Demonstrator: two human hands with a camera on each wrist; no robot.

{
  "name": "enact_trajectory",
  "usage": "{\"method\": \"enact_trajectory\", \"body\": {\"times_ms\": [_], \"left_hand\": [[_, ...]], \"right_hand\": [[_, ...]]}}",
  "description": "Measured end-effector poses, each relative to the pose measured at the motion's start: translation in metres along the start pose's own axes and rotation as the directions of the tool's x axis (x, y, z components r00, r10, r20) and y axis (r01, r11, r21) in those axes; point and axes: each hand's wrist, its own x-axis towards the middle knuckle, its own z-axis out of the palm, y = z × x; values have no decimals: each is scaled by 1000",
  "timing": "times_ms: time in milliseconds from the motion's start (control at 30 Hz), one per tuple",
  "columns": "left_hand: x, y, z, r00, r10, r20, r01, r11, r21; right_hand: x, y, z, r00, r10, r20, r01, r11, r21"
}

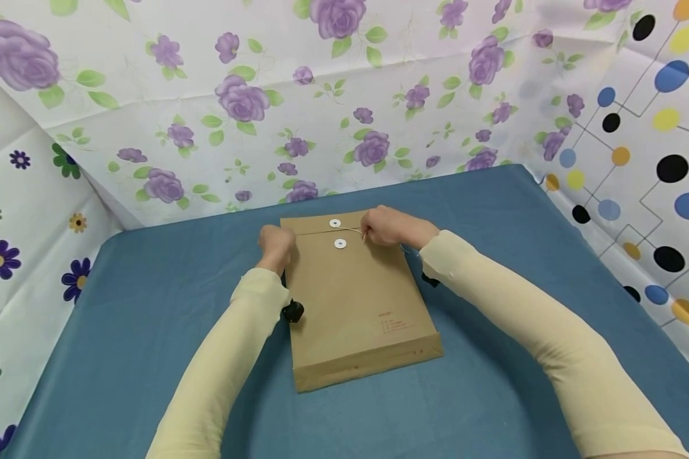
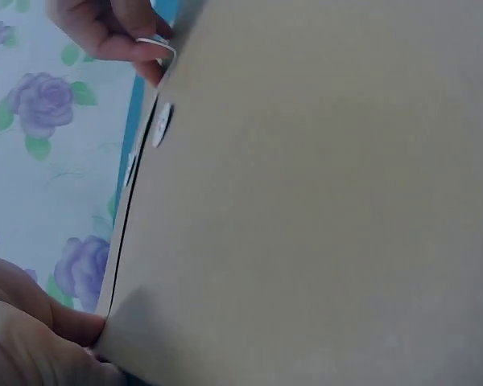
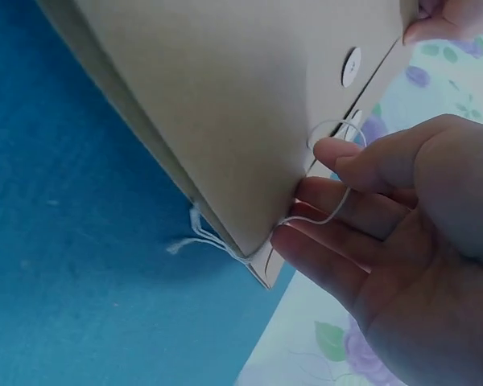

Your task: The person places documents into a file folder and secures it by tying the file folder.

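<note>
A brown paper document envelope (image 1: pixel 362 287) lies on the blue cloth, its flap end away from me. Two white round buttons sit there, one on the flap (image 1: pixel 335 223) and one on the body (image 1: pixel 340 243). My left hand (image 1: pixel 277 245) grips the envelope's upper left corner, thumb on top in the left wrist view. At the upper right edge, my right hand (image 1: pixel 392 225) pinches a thin white string (image 3: pixel 344 201) between thumb and forefinger. The string runs from the flap button, and its frayed ends (image 3: pixel 195 240) hang out past the envelope's side.
Blue cloth (image 1: pixel 166 306) covers the table around the envelope. Behind it hangs a white sheet with purple flowers (image 1: pixel 241 99); a dotted sheet (image 1: pixel 672 169) stands at the right and a daisy-print one (image 1: pixel 11 217) at the left.
</note>
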Motion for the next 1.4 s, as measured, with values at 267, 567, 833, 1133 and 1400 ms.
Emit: {"method": "enact_trajectory", "body": {"times_ms": [267, 567, 833, 1133, 1400], "left_hand": [[4, -6, -7, 991, 130, -18, -109, 895, 432], [7, -10, -8, 986, 167, 24, -143, 756, 639], [9, -15, 5, 857, 451, 250, -479, 518, 709], [0, -12, 14, 833, 399, 384, -525, 347, 777], [-7, -6, 15, 849, 335, 408, -516, 363, 776]], "right_hand": [[-1, -10, 6, 1000, -23, -9, 22, 998, -53], [-4, -13, 10, 997, -41, -66, 37, 997, -64], [-5, -9, 15, 995, -45, -88, 40, 998, -56], [-17, -15, 21, 989, -62, -133, 40, 986, -164], [-37, -30, 25, 980, -133, -148, 109, 980, -164]]}}
